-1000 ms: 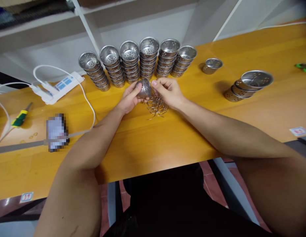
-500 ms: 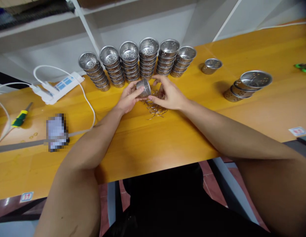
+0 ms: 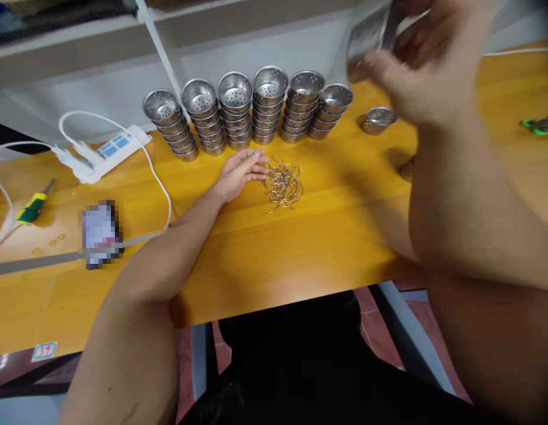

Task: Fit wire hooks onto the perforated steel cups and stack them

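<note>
My right hand (image 3: 428,65) is raised high at the upper right, close to the camera and blurred, with its fingers around a metal cup (image 3: 368,38). Low over the table my left hand (image 3: 240,174) lies with fingers stretched and apart, holding nothing. Its fingertips are beside a loose pile of thin curved wires (image 3: 283,184). Behind it stand several stacks of perforated metal cups (image 3: 235,94) in a row. One single perforated cup (image 3: 378,121) sits apart to their right. My right forearm hides most of another cup stack (image 3: 407,170).
On the left are a white power strip (image 3: 112,153) with cables, a green and yellow screwdriver-like tool (image 3: 35,206) and a pixelated phone-like object (image 3: 101,233). A grey shelf (image 3: 256,35) rises behind the table. A small green and black item (image 3: 539,125) lies at far right.
My right hand has taken the metal cup from my left hand and lifted it up to the right, toward the camera. My left hand has stayed in place and its fingers are now free.
</note>
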`<state>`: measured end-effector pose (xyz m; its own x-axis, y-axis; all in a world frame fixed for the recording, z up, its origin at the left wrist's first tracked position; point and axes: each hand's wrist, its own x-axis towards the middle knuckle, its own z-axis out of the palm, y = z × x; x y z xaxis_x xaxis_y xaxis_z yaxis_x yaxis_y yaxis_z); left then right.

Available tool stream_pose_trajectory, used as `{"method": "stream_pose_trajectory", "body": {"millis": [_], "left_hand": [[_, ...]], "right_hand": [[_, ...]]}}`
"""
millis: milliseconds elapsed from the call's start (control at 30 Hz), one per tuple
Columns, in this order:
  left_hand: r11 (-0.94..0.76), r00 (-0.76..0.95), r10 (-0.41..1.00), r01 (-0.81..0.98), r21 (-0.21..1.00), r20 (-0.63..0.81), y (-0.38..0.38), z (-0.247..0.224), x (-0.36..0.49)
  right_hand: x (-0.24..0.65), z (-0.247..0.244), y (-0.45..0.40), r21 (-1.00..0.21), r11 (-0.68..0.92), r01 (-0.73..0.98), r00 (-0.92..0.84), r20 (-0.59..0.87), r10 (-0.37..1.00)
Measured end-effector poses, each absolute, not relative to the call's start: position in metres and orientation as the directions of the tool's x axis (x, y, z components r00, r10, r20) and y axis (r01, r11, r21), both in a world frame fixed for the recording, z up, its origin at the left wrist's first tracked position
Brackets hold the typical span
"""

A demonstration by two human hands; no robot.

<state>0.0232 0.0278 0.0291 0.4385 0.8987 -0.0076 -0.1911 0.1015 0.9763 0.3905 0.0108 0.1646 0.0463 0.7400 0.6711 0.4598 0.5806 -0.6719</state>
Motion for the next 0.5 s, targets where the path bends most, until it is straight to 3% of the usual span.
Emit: {"method": "stream_pose_trajectory", "body": {"millis": [67, 167, 233, 367, 500], "left_hand": [[0.114, 0.427, 0.904, -0.208, 0.971, -0.015, 0.026, 0.031, 0.024], [0.141, 0.412, 0.910, -0.220, 0.965, -0.039, 0.024, 0.034, 0.025], [0.152, 0.411, 0.910, -0.221, 0.963, -0.049, 0.023, 0.035, 0.025], [0.151, 0.415, 0.909, -0.224, 0.963, -0.045, 0.023, 0.036, 0.025], [0.155, 0.421, 0.905, -0.216, 0.964, -0.051, 0.023, 0.035, 0.026]], "right_hand": [[0.409, 0.191, 0.020, -0.640, 0.511, 0.574, 0.002, 0.625, 0.781], [0.417, 0.210, 0.036, -0.503, 0.137, 0.853, 0.025, 0.302, 0.953], [0.412, 0.211, 0.047, -0.380, -0.005, 0.925, 0.076, 0.171, 0.982], [0.396, 0.207, 0.060, -0.275, -0.041, 0.960, 0.058, 0.051, 0.997], [0.382, 0.210, 0.055, -0.274, -0.031, 0.961, 0.032, -0.003, 0.999]]}}
